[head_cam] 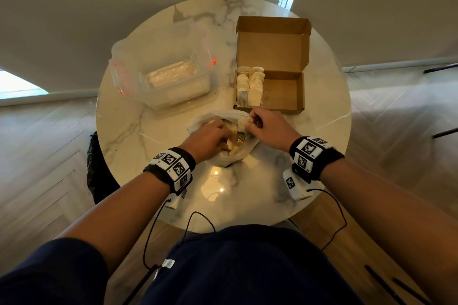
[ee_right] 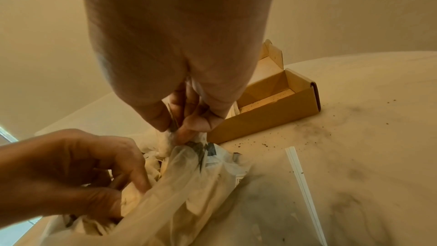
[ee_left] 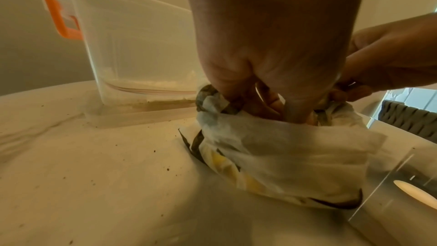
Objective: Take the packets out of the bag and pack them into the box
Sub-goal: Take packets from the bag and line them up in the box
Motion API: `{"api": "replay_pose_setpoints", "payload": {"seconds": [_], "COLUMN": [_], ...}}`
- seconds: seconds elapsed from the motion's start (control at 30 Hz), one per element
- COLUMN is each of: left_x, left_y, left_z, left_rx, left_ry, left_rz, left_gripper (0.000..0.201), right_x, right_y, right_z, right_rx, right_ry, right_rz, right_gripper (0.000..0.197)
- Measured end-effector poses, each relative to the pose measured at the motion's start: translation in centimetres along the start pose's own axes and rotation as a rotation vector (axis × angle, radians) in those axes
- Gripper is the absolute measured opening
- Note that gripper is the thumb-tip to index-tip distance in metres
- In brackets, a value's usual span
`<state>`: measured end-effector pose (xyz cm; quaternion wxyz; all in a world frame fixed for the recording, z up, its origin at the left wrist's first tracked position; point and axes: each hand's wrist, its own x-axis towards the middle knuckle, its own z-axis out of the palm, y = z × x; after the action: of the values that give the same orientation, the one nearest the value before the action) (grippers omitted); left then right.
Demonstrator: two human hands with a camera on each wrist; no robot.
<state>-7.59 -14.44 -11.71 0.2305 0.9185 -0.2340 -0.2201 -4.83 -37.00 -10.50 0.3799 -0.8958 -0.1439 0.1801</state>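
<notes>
Fingers of the left hand (head_cam: 210, 137) curl inside the crumpled white plastic bag (ee_left: 283, 152) mid-table, right hand (head_cam: 266, 127) pinching its rim beside the open brown cardboard box (head_cam: 282, 89) holding white packets (head_cam: 250, 86).

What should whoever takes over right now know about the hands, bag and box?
Left hand: fingers down inside the crumpled white plastic bag, gripping its contents.
Right hand: pinching the bag's rim.
Brown cardboard box: open beyond the bag, two rows of pale packets along its left side, the rest bare.
Left to do: pull out the remaining packets and fill the box.
</notes>
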Motion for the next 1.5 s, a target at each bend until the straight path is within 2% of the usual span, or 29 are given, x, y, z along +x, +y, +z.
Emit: {"api": "replay_pose_setpoints", "payload": {"seconds": [0.1, 0.23, 0.47, 0.57, 0.7, 0.9, 1.03, 1.13, 1.33, 1.5], "left_x": [-0.2, -0.9, -0.9, -0.6, -0.1, 0.4, 0.6, 0.7, 0.9, 0.7], "left_y": [0.0, -0.1, 0.6, 1.3, 1.4, 1.7, 2.1, 2.1, 2.4, 2.9], "left_z": [0.0, -1.2, -4.3, -5.1, -5.4, -5.2, -5.2, -5.2, -5.4, -5.5], "left_rx": [-0.01, 0.043, 0.009, -0.032, -0.082, -0.02, -0.051, 0.003, -0.012, -0.096], "left_ry": [0.033, 0.196, 0.159, 0.206, 0.215, 0.228, 0.234, 0.202, 0.302, 0.289], "left_rz": [0.027, 0.123, 0.21, 0.173, 0.101, 0.127, 0.106, 0.108, 0.093, 0.027], "left_gripper": [0.022, 0.018, 0.019, 0.017, 0.026, 0.019, 0.031, 0.023, 0.019, 0.021], "right_x": [-0.1, -0.1, 0.3, 0.2, -0.1, -0.3, -0.4, -0.4, -0.3, 0.1], "right_y": [0.0, 0.1, -0.8, -1.4, -1.9, -2.0, -2.0, -2.0, -2.4, -2.4], "right_z": [0.0, 0.0, -0.6, -0.8, -1.1, -1.6, -1.9, -2.0, -1.8, -2.0], "right_rx": [0.0, -0.019, -0.01, 0.001, -0.014, -0.011, 0.003, 0.009, 0.056, 0.037], "right_ry": [-0.001, 0.006, 0.005, -0.031, -0.04, -0.044, -0.066, -0.075, -0.079, -0.02], "right_rz": [0.002, 0.0, -0.022, -0.036, -0.081, -0.122, -0.142, -0.145, -0.173, -0.203], "right_gripper": [0.009, 0.008, 0.009, 0.01, 0.014, 0.017, 0.016, 0.015, 0.016, 0.015]}}
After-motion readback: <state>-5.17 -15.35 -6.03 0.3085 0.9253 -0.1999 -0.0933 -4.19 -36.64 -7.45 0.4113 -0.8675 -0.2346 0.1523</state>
